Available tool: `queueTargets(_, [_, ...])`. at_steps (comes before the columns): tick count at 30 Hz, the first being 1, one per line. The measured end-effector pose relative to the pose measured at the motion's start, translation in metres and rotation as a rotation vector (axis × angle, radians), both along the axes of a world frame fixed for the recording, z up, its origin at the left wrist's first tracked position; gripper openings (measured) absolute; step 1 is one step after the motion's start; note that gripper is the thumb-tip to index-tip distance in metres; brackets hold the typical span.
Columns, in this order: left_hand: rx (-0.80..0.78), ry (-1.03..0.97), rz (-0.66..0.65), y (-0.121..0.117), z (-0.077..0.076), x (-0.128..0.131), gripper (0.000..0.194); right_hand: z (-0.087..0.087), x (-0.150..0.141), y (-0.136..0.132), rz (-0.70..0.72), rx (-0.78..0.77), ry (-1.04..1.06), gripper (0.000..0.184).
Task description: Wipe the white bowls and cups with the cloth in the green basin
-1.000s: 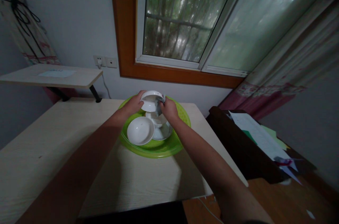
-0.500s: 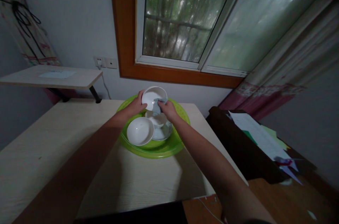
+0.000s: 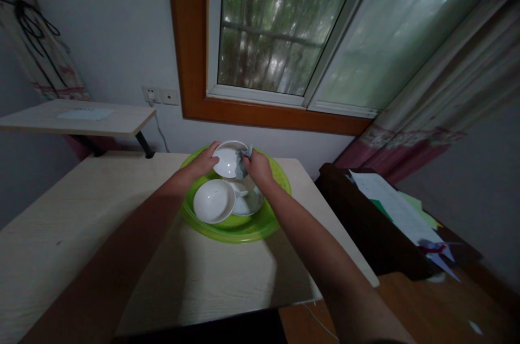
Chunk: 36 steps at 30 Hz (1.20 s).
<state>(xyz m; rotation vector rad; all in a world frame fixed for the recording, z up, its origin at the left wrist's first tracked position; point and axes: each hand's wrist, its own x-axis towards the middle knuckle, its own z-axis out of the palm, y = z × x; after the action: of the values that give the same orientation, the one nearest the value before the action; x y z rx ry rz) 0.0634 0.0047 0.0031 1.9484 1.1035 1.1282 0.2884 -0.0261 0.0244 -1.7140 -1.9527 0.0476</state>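
My left hand (image 3: 206,161) grips the left rim of a white bowl (image 3: 225,162), which is tilted toward me above a green basin (image 3: 227,233). In my right hand (image 3: 258,168) is a bunched grey-blue cloth (image 3: 241,165), pressed at the right side of that bowl's rim. Below, inside the basin, a second white bowl (image 3: 214,201) sits at the left with its hollow facing up. Behind it and to its right another white bowl (image 3: 239,187), partly hidden by the held one, rests over a pale plate or dish (image 3: 248,203).
The basin stands on a pale wooden table (image 3: 122,214) against the wall below a window. A raised shelf (image 3: 81,119) is at the back left, near wall sockets (image 3: 160,95). To the right, papers (image 3: 400,214) lie on a dark brown piece of furniture (image 3: 357,219).
The held bowl has moved slightly left and down. My right hand has shifted with the cloth from inside the bowl to its right rim, and part of the cloth now sticks up above it.
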Motion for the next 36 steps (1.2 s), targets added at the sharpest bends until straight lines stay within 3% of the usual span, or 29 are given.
queueTargets(3, [0.003,-0.017,0.027,-0.001,0.001,0.001,0.071,0.001,0.001,0.004,-0.023,-0.009,0.08,0.03])
queueTargets(7, [-0.011,-0.079,-0.039,-0.003,0.0,0.008,0.086,-0.008,0.006,0.013,-0.067,-0.111,0.291,0.031])
queueTargets(12, [0.051,0.016,-0.034,-0.006,-0.004,0.011,0.093,-0.025,0.008,0.019,0.058,-0.258,0.574,0.027])
queueTargets(20, [0.011,0.0,0.005,0.0,-0.001,0.002,0.069,-0.016,0.002,0.014,0.027,-0.243,0.307,0.031])
queueTargets(24, [0.065,0.03,-0.039,-0.004,0.001,0.001,0.065,-0.011,0.004,0.011,0.016,-0.137,0.16,0.034])
queueTargets(27, [0.131,0.051,-0.037,-0.007,0.002,0.002,0.069,-0.011,0.007,0.013,0.01,-0.091,0.166,0.036])
queueTargets(32, [0.103,0.021,-0.032,-0.007,-0.002,0.01,0.088,-0.016,0.009,0.019,-0.027,-0.221,0.483,0.034])
queueTargets(36, [0.122,-0.002,-0.051,-0.003,-0.009,0.015,0.1,-0.022,0.006,0.019,0.054,-0.352,0.822,0.028])
